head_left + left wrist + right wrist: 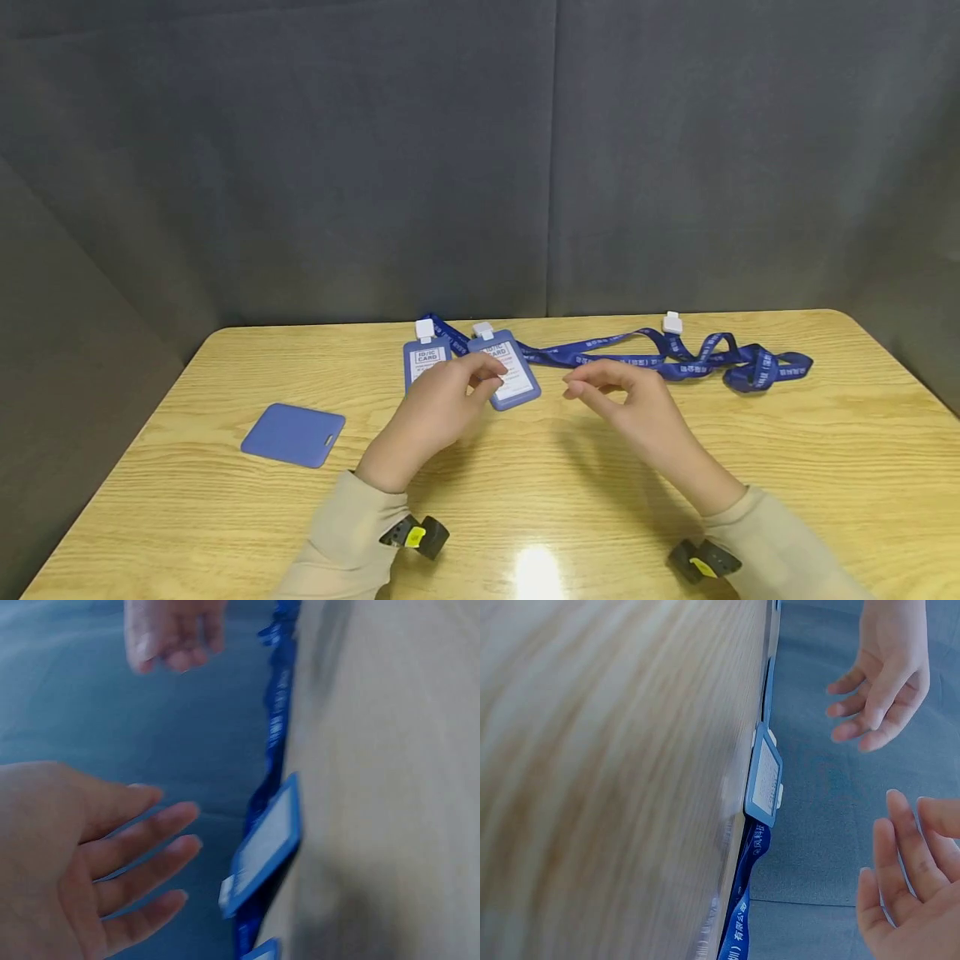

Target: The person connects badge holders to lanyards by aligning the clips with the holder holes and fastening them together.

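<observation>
Both hands hover over the table with nothing held. The left hand (444, 400) overlaps two blue badge holders in the head view; its fingers are loosely bent and apart in the left wrist view. One badge holder (519, 385) shows its white ID/IC card and lies tilted on a blue lanyard. The other badge holder (427, 354), topped by a white clip (425, 329), is partly hidden behind the left hand. To the right, the right hand (633, 404) hangs with relaxed fingers, nearest the lanyard (622, 360). In the right wrist view its fingers (907, 862) enclose nothing.
A plain blue card holder (292, 435) with a slot lies at the left of the wooden table (187, 517). At the back right, a second white clip (672, 322) sits by the bunched lanyard end (757, 369). A dark curtain (375, 167) hangs behind the table.
</observation>
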`<state>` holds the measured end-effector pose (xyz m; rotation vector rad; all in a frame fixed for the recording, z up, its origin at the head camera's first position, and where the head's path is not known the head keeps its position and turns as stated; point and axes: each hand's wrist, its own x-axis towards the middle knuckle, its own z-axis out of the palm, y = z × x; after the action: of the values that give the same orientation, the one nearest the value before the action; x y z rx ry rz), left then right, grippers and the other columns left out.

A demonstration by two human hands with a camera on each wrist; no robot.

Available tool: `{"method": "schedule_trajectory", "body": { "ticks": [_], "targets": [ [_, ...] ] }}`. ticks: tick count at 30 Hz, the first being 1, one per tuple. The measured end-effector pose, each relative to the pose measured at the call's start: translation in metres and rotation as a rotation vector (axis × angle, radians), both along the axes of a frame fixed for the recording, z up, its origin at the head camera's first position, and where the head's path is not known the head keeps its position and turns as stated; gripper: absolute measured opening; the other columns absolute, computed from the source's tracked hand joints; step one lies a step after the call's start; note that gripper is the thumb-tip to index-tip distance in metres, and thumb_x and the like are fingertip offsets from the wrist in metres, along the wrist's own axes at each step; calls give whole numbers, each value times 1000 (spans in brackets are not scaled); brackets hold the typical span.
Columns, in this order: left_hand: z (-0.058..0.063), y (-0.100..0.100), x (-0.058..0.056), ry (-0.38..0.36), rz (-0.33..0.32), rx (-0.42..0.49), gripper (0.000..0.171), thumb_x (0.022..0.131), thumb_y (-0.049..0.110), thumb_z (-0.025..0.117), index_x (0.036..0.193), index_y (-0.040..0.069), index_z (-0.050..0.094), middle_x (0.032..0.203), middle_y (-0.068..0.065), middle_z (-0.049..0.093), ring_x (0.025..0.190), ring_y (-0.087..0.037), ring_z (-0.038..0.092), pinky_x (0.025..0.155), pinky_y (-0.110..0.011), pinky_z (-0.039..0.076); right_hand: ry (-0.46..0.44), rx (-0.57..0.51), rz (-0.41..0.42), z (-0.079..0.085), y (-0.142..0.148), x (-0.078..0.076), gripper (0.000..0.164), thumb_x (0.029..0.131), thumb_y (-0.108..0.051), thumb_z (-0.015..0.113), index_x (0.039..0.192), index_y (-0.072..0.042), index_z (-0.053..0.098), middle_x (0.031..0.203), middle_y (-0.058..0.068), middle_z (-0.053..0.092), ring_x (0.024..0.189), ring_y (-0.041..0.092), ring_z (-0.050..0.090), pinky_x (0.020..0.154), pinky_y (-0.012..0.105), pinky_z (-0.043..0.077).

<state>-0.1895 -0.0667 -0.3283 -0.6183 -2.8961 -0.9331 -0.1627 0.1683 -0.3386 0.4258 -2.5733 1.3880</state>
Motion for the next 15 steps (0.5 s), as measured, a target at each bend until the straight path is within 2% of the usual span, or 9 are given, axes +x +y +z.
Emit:
{"method": "schedule_trajectory", "body": {
  "ticks": [5,12,15],
  "targets": [
    [10,-20,0,-24,-41,-75,20,93,24,58,111,20,64,99,7,64,89,-11,58,75,-31,46,8,4,-3,-1,-2,0,9,91,-21,61,95,-18,69,86,-8,69,84,11,61,76,39,47],
    [17,-53,-5,-49,-11,-130,20,91,20,61,110,15,64,98,4,65,93,-16,60,80,-35,46,6,2,8,1,-2,1,9,91,-21,61,95,-17,69,87,-7,69,84,12,61,77,38,47],
    [17,-68,-7,-96,-4,-141,19,90,15,61,108,11,64,98,0,66,94,-18,60,81,-37,46,10,5,10,0,-2,1,10,91,-21,61,95,-18,69,87,-7,69,84,12,61,77,39,47]
  ]
}}
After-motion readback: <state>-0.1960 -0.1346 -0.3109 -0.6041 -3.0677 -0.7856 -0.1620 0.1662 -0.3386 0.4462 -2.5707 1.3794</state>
